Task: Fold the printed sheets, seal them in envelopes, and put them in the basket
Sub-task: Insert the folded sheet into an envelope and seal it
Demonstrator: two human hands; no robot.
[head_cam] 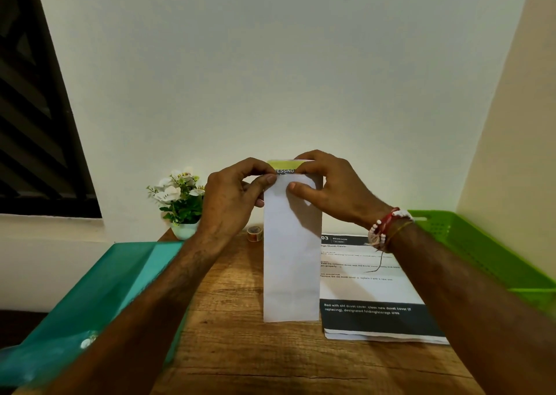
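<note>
You are at the stuffing step: a folded sheet (pixel 284 165) goes into the envelope (pixel 291 253), and its printed top band sticks out of the mouth, so it is not fully seated yet.

Your left hand (pixel 231 199) pinches the top left corner of the envelope, thumb in front and fingers curled behind. Your right hand (pixel 328 190) holds the top right, thumb pressed on the front face and fingers curled over the sheet's upper edge. Neither hand is free.

You hold the envelope upright in front of you over the table (pixel 270 358). Its long axis runs from 12 to 6 o'clock, with the open mouth at 12. I cannot tell whether the closed end at 6 touches the wood.

The next move, as I judge it, is to push the sheet straight down toward 6 until the band disappears. Keep the mouth spread so the paper does not buckle, then close and seal the flap.

The tape roll (pixel 254 232) sits just beside the envelope at 9 o'clock. The remaining printed sheets (pixel 370 289) lie at 4 o'clock, and the green basket (pixel 469 244) is at 3 o'clock.
</note>
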